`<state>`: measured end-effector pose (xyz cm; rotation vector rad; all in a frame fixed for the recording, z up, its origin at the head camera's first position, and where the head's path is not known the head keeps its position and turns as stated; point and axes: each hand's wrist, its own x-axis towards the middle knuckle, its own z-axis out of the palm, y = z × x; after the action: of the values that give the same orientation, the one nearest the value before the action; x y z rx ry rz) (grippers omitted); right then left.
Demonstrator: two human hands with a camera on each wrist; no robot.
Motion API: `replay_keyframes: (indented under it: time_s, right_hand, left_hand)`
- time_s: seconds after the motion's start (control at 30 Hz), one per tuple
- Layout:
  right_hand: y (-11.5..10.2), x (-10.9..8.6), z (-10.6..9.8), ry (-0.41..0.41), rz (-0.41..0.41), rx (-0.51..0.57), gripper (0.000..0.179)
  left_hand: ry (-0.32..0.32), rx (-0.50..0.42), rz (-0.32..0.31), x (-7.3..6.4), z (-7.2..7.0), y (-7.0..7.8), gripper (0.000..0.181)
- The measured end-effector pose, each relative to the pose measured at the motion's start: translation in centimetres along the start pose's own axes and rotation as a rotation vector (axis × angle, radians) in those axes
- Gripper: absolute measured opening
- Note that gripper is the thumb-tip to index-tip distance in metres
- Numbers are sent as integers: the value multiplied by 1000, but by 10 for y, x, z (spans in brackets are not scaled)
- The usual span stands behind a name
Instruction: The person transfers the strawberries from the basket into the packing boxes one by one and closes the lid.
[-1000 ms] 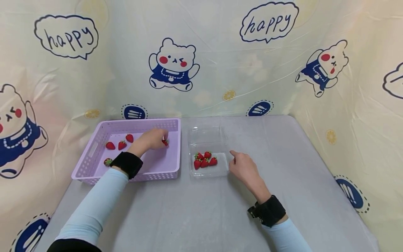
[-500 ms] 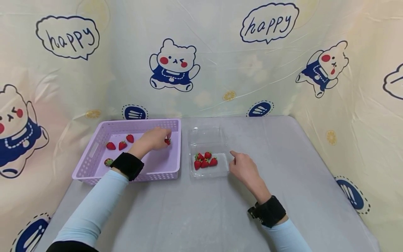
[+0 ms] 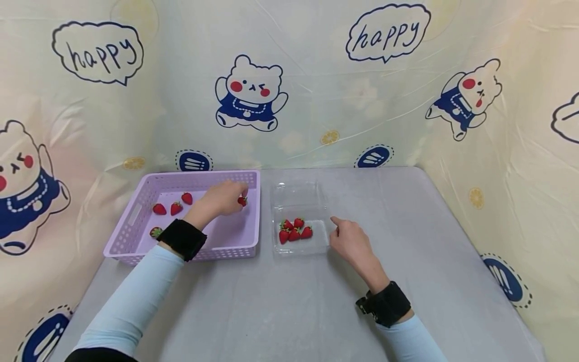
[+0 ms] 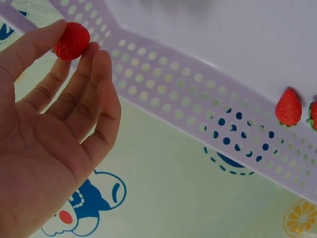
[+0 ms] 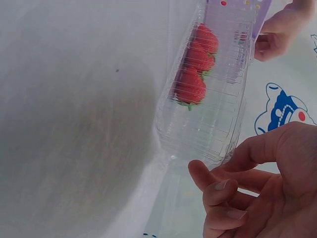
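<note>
My left hand point(image 3: 224, 198) is over the right part of a purple basket point(image 3: 232, 251). Between thumb and fingertips it pinches a red strawberry point(image 4: 72, 40), raised near the basket's perforated wall in the left wrist view. Several more strawberries point(image 3: 176, 208) lie on the basket floor to the left. Right of the basket stands a transparent plastic box point(image 3: 320, 240), its lid point(image 3: 296, 192) folded back. Strawberries with green leaves point(image 3: 294, 234) sit in its left part. My right hand point(image 3: 352, 242) grips the box's right edge, thumb and forefinger at the corner in the right wrist view.
A grey cloth covers the table point(image 3: 271, 306). Behind it and at both sides hangs a curtain point(image 3: 307, 85) printed with bears and "happy" bubbles. The basket's right wall point(image 3: 257, 216) rises between the left hand and the box.
My left hand has risen slightly and shifted a little right with the strawberry. My right hand and the plastic box have stayed in place.
</note>
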<state>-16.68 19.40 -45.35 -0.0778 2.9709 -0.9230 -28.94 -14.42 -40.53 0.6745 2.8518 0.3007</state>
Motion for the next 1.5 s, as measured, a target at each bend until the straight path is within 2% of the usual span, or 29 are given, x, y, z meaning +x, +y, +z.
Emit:
replay_keyframes:
  time_s: [0.33, 1.5]
  right_hand:
    - [-1, 0, 0, 0, 3, -2, 53]
    - [1, -2, 0, -3, -4, -2, 53]
  left_hand:
    - [67, -3, 39, -1, -2, 4, 24]
    - [147, -17, 85, -4, -6, 24, 31]
